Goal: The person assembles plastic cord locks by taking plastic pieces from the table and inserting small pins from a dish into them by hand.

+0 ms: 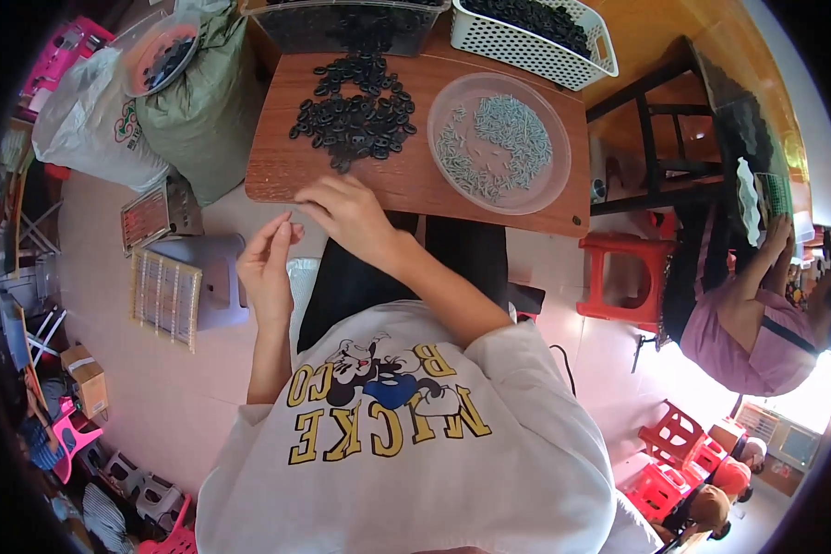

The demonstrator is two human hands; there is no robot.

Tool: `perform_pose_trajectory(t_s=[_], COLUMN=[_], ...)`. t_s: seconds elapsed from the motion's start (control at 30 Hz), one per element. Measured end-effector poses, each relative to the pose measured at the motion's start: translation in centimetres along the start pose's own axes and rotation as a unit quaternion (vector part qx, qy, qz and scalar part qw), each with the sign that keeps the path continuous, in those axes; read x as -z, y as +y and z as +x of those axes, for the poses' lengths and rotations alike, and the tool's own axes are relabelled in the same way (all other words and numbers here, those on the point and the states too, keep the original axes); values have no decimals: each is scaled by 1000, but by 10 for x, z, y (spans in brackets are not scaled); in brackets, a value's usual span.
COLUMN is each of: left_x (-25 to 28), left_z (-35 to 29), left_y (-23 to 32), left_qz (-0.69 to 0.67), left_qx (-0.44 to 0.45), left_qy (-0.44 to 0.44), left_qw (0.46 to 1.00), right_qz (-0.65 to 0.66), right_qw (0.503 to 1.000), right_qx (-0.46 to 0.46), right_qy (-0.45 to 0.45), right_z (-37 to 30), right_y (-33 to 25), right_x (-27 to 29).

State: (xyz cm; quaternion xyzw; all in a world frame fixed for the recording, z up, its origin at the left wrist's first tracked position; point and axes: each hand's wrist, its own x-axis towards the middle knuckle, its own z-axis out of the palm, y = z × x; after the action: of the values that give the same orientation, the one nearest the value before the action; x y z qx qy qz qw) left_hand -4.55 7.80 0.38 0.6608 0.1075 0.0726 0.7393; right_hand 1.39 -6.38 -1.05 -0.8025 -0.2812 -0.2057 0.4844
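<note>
My left hand (268, 268) is raised in front of the table's near left corner, thumb and fingertips pinched together. What lies between them is too small to make out. Close by, my right hand (355, 220) reaches across with its fingers bent and drawn together, their tips near the left ones; anything in them is hidden. Just beyond the right hand, a pile of small black oval parts with holes (355, 120) spreads over the brown tabletop (277, 157). Right of the pile, a round translucent plastic tray (448, 175) holds many small silvery screws (512, 138).
At the table's far side stand a clear bin (342, 28) and a white perforated basket (535, 51), both with black parts. Full sacks (198, 115) stand left, near a grey-white stool (208, 268) and a rack (164, 295). A red stool (623, 277) and a seated person (748, 332) are right.
</note>
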Motion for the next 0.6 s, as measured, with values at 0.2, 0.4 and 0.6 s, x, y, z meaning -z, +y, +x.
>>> perform_pose_trajectory(t_s=[0.2,0.4,0.6], left_x=[-65,-148,-223], left_z=[24,59,93], left_y=[32,29,7], left_qz=[170,258,337], left_qx=[-129,-200,-250], left_qy=[-115,-272,-341], left_qw=[970,905,841], right_qz=[223,411,421], right_qw=[942,786,792], right_qx=[-253,-454,-439], right_qy=[-8,85,53], right_z=[-90,-161,-168], right_y=[-3,26,45], right_x=[70,100,106])
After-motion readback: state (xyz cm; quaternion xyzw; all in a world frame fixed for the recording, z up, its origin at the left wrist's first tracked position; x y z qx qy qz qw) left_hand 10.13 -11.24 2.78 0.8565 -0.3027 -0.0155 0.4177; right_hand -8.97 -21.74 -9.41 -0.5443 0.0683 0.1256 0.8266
